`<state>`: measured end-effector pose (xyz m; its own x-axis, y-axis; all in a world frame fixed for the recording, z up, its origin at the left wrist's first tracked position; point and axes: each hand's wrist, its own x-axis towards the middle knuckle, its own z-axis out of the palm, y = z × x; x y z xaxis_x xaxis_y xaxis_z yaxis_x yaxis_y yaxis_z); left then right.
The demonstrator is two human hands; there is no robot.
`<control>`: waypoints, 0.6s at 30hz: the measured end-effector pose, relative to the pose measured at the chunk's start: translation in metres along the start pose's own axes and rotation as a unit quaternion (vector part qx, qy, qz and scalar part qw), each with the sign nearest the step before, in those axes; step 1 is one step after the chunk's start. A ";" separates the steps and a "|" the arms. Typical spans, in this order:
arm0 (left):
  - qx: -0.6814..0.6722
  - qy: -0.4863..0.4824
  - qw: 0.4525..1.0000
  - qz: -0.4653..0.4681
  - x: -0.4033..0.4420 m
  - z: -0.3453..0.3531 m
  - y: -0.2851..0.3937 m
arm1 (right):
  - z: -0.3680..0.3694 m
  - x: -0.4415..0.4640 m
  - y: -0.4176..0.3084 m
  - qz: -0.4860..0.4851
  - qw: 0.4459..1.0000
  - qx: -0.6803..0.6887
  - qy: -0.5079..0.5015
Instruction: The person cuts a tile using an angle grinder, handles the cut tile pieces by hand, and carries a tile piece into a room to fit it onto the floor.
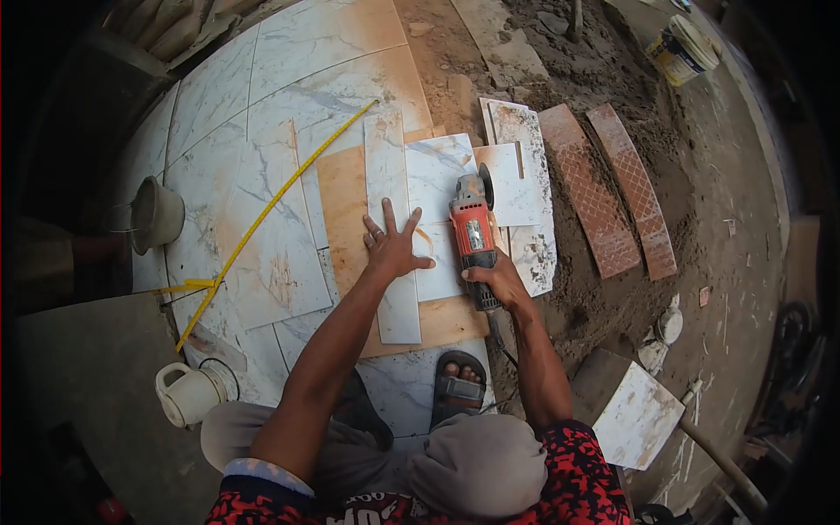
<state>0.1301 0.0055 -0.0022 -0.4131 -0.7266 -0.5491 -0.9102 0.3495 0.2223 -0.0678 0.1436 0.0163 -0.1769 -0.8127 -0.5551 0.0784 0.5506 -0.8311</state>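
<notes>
My right hand (496, 278) grips the rear of a red and grey angle grinder (473, 229), whose dark disc (486, 185) stands at its far end, over the right side of a white marbled tile (437, 166). My left hand (393, 246) lies flat with fingers spread, pressing on a narrow tile strip (386, 157) and reaching toward the tile beside it. Under these pieces is a brown board (341, 188). I cannot tell whether the disc touches the tile.
A yellow measuring tape (271, 204) stretches across floor tiles on the left, near a grey bucket (157, 214) and a pale jug (188, 394). Two reddish patterned tile strips (591, 192) lie on soil at right. Beyond stands a paint bucket (682, 51). A cable trails behind the grinder.
</notes>
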 end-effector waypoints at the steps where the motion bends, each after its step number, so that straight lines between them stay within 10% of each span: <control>1: 0.001 0.002 1.000 0.001 0.000 0.000 0.000 | 0.000 0.000 0.000 0.000 1.000 0.008 -0.001; 18: 0.002 0.010 1.000 0.006 0.001 0.001 -0.001 | 0.000 -0.005 0.003 -0.004 1.000 0.011 0.001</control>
<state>0.1304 0.0052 -0.0034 -0.4240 -0.7342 -0.5302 -0.9053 0.3604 0.2248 -0.0667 0.1494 0.0165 -0.1789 -0.8173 -0.5477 0.0990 0.5389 -0.8365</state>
